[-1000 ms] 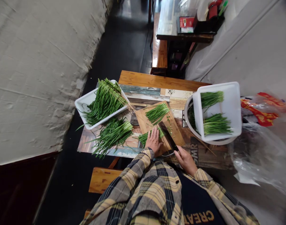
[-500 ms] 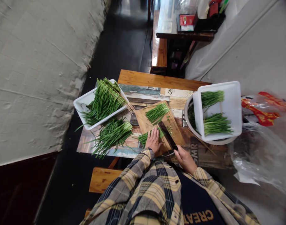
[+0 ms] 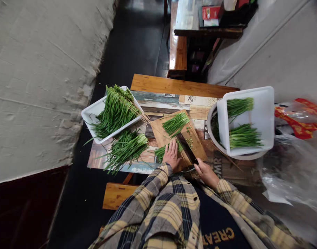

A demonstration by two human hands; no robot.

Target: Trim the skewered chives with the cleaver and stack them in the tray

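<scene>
My left hand lies flat, fingers stretched out, pressing a bundle of green chives onto a wooden cutting board. My right hand grips the handle of a dark cleaver, whose blade rests on the board just right of my left fingers. A second, cut bundle of chives lies at the board's far end. Small green trimmings are scattered beside the blade.
A white tray of chives with bamboo skewers sits at the left, a loose chive pile below it. At the right, a white tray with two chive bundles rests on a bowl. Plastic bags lie further right; a bench stands below.
The hands and cleaver hold nearly the same pose on the board. The view has shifted slightly, so everything sits a little higher and further right in frame.
</scene>
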